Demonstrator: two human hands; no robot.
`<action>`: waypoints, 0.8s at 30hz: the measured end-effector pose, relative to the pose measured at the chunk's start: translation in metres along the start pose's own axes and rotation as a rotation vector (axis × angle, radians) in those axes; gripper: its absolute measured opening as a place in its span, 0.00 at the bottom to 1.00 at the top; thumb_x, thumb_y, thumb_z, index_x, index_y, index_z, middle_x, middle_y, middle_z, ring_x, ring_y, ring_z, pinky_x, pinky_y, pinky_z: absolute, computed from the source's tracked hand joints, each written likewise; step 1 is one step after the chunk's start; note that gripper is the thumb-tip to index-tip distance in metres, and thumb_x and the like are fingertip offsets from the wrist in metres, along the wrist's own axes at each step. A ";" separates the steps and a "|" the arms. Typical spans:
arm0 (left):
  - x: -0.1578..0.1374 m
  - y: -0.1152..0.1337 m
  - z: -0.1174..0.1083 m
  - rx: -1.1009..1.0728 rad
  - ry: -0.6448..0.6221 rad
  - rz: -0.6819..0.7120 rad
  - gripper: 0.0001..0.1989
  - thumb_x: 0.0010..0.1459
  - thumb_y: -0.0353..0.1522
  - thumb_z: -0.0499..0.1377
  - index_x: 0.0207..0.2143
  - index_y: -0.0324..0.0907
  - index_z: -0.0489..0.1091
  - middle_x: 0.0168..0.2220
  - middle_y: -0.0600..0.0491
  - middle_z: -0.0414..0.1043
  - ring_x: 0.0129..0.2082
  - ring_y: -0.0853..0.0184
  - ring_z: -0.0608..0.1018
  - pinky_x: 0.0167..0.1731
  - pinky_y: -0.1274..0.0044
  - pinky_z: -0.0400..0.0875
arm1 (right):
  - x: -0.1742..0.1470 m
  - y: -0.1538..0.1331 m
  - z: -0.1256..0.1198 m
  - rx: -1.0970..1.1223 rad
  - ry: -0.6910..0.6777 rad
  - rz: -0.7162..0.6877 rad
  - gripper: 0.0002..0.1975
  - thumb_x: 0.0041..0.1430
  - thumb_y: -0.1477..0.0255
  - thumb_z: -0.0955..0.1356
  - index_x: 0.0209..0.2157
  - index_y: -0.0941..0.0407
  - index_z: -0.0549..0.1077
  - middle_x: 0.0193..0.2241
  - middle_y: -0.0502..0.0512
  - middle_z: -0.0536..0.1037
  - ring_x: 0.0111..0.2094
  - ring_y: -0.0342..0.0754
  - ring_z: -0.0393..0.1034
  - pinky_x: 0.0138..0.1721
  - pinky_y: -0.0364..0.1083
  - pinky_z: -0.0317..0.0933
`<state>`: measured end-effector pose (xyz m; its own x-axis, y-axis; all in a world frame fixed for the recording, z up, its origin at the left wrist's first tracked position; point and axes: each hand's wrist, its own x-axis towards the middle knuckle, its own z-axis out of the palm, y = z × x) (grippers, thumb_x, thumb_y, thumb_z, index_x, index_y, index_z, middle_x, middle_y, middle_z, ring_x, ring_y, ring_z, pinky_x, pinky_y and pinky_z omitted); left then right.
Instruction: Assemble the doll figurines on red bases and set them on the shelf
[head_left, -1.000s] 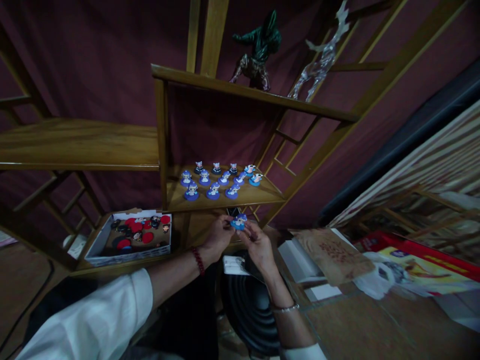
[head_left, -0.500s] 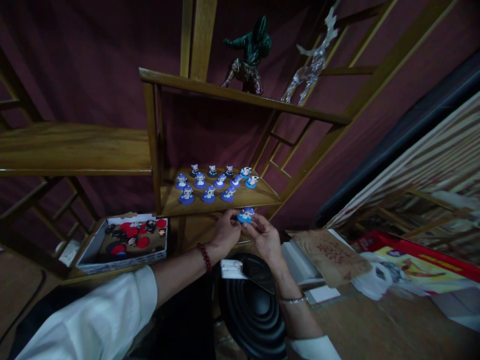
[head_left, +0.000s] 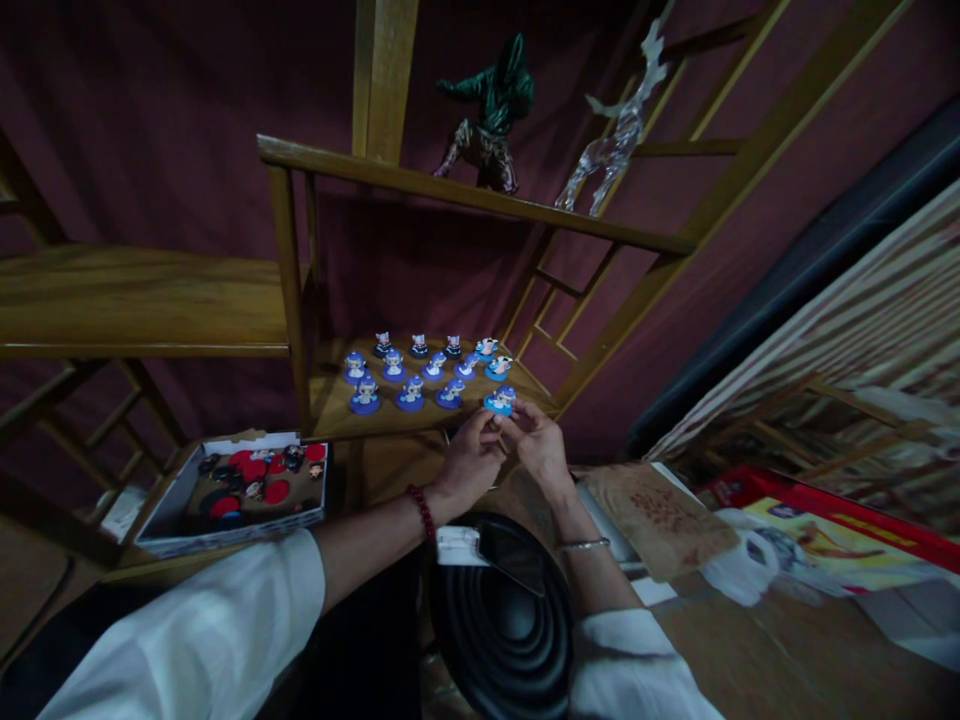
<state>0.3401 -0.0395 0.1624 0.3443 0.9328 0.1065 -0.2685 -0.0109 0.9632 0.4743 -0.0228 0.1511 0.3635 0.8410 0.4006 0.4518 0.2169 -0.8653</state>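
A small figurine with purple hair and a blue base (head_left: 500, 402) is at the front right edge of a wooden shelf (head_left: 337, 418). My left hand (head_left: 472, 455) has its fingers closed at the near side of the base. From the right, my right hand (head_left: 538, 445) pinches the same base, its thumb close to the left fingertips. Whether the base rests on the board I cannot tell. Behind and left of it stand several similar purple figurines (head_left: 410, 394) in rows, with small dark-based ones (head_left: 419, 347) at the back and blue-based ones (head_left: 498, 367) at the right.
A dark green hooded statue (head_left: 491, 110) and a clear deer figure (head_left: 615, 150) stand on the board above. At lower left, an open box (head_left: 161, 520) holds red and black figurines. A black round stool (head_left: 517, 620) carries a phone (head_left: 514, 560). Packaging (head_left: 660, 515) lies at right.
Both hands have moved forward and slightly right, carrying the figurine from in front of the shelf to its front right edge. The view has shifted slightly.
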 end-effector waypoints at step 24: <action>0.022 0.016 0.000 -0.112 -0.034 -0.078 0.21 0.40 0.19 0.50 0.38 0.42 0.68 0.43 0.52 0.69 0.45 0.63 0.72 0.25 0.85 0.70 | 0.047 0.019 0.010 -0.219 -0.126 -0.093 0.19 0.44 0.63 0.69 0.40 0.55 0.74 0.38 0.55 0.74 0.36 0.48 0.69 0.42 0.49 0.63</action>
<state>0.3433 -0.0193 0.1804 0.3981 0.9164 0.0425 -0.3375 0.1032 0.9357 0.4923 0.0258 0.1507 0.2141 0.8806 0.4228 0.6491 0.1952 -0.7352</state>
